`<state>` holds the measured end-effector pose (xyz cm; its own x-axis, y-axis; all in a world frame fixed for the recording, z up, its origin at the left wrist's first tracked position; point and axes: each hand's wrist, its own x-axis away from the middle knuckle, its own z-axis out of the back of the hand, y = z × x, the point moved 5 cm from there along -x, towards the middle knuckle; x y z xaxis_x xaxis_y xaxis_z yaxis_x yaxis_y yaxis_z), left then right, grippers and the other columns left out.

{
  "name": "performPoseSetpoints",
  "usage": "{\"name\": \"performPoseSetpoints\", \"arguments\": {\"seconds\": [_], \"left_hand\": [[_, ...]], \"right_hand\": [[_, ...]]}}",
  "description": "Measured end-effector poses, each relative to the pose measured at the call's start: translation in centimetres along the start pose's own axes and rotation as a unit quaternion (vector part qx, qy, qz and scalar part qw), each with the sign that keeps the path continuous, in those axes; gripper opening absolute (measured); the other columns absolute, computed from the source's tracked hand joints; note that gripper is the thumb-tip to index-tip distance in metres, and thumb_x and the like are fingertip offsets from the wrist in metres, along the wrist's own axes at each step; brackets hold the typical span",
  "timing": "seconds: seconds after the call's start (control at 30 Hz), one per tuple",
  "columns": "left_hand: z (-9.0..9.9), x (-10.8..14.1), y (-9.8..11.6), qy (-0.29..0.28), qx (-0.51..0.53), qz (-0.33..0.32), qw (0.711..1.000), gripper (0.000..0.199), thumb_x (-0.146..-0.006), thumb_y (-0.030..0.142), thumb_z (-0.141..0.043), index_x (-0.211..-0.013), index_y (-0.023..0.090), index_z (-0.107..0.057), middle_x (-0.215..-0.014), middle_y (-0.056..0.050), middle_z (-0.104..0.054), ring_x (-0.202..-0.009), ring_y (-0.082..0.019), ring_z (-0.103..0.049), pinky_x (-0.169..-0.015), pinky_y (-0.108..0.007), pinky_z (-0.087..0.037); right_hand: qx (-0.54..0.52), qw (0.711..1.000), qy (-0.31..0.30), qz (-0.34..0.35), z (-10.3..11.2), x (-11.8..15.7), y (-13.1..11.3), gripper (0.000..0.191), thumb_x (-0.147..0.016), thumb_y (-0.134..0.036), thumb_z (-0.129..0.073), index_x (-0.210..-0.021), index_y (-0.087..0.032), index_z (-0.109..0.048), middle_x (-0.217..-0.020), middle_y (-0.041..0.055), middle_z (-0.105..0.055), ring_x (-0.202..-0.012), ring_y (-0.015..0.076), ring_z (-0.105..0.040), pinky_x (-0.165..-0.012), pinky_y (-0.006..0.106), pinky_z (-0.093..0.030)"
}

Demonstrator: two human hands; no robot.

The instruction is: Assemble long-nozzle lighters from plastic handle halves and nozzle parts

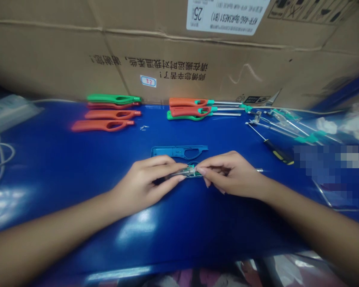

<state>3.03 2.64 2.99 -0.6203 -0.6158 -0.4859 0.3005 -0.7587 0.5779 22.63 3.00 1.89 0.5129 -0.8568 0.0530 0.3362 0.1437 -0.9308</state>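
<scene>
- Closest to the camera are the bare left forearm (44,235) and right forearm (317,221), coming in from the bottom corners toward the teal plastic lighter shell (179,151), which is my landmark here.
- Big cardboard carton (197,52) stands well behind the shell, its printing upside down from this view, along the far edge of the blue work table (86,175).
- Row of orange and green utility lighter bodies (110,114) lies behind the shell and off to its left, with more long-nozzled lighters (197,108) straight behind it. Looks like they're sorted by type, tbh.
- Left hand (143,183) and right hand (230,173) are both closed in a careful pinch just in front of the shell, gripping a small clear tube part (184,172) between them. Seems like a two-handed hold for fine control on something that small.
- Thin metal rod (259,170) pokes out past the right hand. Can't tell if it's part of the same piece.
- Black-and-yellow screwdriver (278,151) lies to the right of the shell, near a loose pile of metal nozzle parts (287,127).
</scene>
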Motion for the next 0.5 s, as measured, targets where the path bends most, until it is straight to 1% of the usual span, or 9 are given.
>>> {"name": "performPoseSetpoints", "arguments": {"seconds": [0.1,0.2,0.37,0.5], "left_hand": [[-0.05,-0.04,0.04,0.001,0.002,-0.001,1.0,0.026,-0.094,0.015,-0.068,-0.12,0.013,-0.072,-0.1,-0.005,-0.073,-0.091,-0.01,-0.07,-0.083,-0.017,-0.054],[-0.11,-0.05,0.01,0.004,0.0,0.002,1.0,0.026,-0.093,0.015,-0.069,-0.119,0.012,-0.072,-0.1,-0.005,-0.073,-0.09,-0.01,-0.07,-0.083,-0.016,-0.054],[-0.03,-0.03,0.02,0.01,0.0,0.006,1.0,0.026,-0.092,0.015,-0.07,-0.118,0.011,-0.073,-0.098,-0.005,-0.074,-0.089,-0.01,-0.07,-0.083,-0.015,-0.054],[0.16,-0.08,0.07,0.014,0.001,0.009,1.0,0.025,-0.092,0.015,-0.07,-0.117,0.011,-0.074,-0.099,-0.005,-0.075,-0.087,-0.009,-0.07,-0.082,-0.014,-0.053]], "right_hand": [[-0.012,1.0,0.008,0.005,0.03,0.0,0.03,0.025,-0.095,-0.031,-0.061,-0.101,-0.012,-0.075,-0.062,-0.0006,-0.066,-0.04,0.0043,-0.051,-0.038,0.015,-0.042],[-0.015,1.0,0.015,0.011,0.12,0.01,-0.01,0.024,-0.094,-0.03,-0.062,-0.102,-0.011,-0.074,-0.062,-0.0008,-0.065,-0.039,0.0043,-0.052,-0.037,0.015,-0.042],[-0.044,0.999,0.016,-0.004,0.24,0.08,0.36,0.019,-0.093,-0.031,-0.065,-0.096,-0.012,-0.071,-0.061,-0.0025,-0.063,-0.038,0.005,-0.053,-0.036,0.015,-0.043],[-0.059,0.998,0.026,-0.009,0.26,0.01,0.46,0.019,-0.093,-0.032,-0.066,-0.091,-0.014,-0.068,-0.061,-0.0035,-0.061,-0.039,0.005,-0.053,-0.036,0.015,-0.042]]}}
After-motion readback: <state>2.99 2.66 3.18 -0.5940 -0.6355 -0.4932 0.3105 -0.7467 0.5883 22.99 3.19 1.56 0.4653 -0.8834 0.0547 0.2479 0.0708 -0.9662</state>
